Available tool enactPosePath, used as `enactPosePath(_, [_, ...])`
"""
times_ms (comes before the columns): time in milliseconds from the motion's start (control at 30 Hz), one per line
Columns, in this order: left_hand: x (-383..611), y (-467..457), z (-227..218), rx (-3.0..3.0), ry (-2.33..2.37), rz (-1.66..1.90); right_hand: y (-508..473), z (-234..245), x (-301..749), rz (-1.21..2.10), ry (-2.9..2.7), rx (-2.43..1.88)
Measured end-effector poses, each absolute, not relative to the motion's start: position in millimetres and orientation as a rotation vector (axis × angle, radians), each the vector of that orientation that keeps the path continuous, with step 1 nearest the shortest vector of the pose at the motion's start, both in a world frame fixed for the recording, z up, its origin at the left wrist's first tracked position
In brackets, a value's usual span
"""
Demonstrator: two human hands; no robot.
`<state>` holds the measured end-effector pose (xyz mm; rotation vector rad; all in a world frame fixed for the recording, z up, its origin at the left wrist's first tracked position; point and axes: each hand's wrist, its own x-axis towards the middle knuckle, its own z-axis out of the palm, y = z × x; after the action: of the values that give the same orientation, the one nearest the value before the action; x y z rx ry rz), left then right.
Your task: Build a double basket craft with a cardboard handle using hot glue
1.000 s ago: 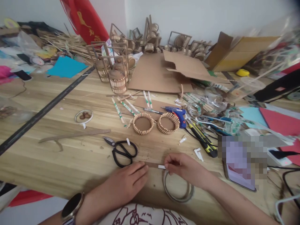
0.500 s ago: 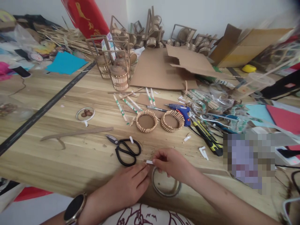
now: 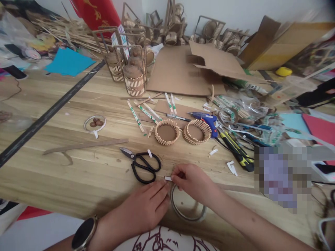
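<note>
The left hand (image 3: 149, 204), a watch (image 3: 84, 233) at its wrist, lies palm down on the table (image 3: 78, 177), its fingers stretched out and close together. Its thumb is out of sight from here, and I can't tell whether anything is gripped beneath it. The right hand (image 3: 192, 183) is narrow, thumb and fingertips pinched at the right end of a small white piece (image 3: 168, 178); that piece sits in the gap between the two hands, its left end just by the left fingertips. A ring (image 3: 188, 219) lies flat on the table, partly covered by the right hand. Beyond the right forearm a brown strip (image 3: 238, 188) runs off to the right, toward a blurred patch.

Just past the left fingertips are scissors (image 3: 143, 167), blades pointing away to the left, with a white scrap (image 3: 149, 153) at the handles. Farther left lies a long curved strip (image 3: 86, 145), and behind it some brown beads (image 3: 97, 122) inside a white ring (image 3: 87, 129).

Farther ahead, two round slatted baskets stand side by side, the left one (image 3: 167, 142) near the right one (image 3: 195, 140). A blue glue gun (image 3: 209, 122) lies just behind the right one, and a yellow-and-black knife (image 3: 237, 150) is to its right. Behind come printed sticks (image 3: 136, 116), then framed baskets (image 3: 134, 83), a cardboard sheet (image 3: 170, 71), and a box (image 3: 284, 45) at the right. At the back hangs a red bag (image 3: 98, 15).
</note>
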<state>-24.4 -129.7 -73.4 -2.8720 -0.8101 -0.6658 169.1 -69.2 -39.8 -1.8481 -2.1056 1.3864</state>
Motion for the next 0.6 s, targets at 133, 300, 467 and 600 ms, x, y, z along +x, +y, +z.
enactPosePath(133, [-24.2,-129.0,-73.8,-2.872,-0.792,-0.663,-66.6,-37.5,166.8,1.344,-2.161,-1.870])
enactPosePath(300, [-25.1,-128.9,-73.4,-2.893,-0.773,-0.608,-65.4,-36.3,164.3,1.303,-2.199,-1.897])
enactPosePath(467, [-25.6,-128.6,-71.5,-2.913,-0.761,-0.579,-66.5,-35.2,163.4,1.299,-2.212,-1.903])
enactPosePath(600, [-25.4,-128.1,-69.9,-2.922,-0.750,-0.561,-66.3,-35.2,163.1,1.305,-2.205,-1.914])
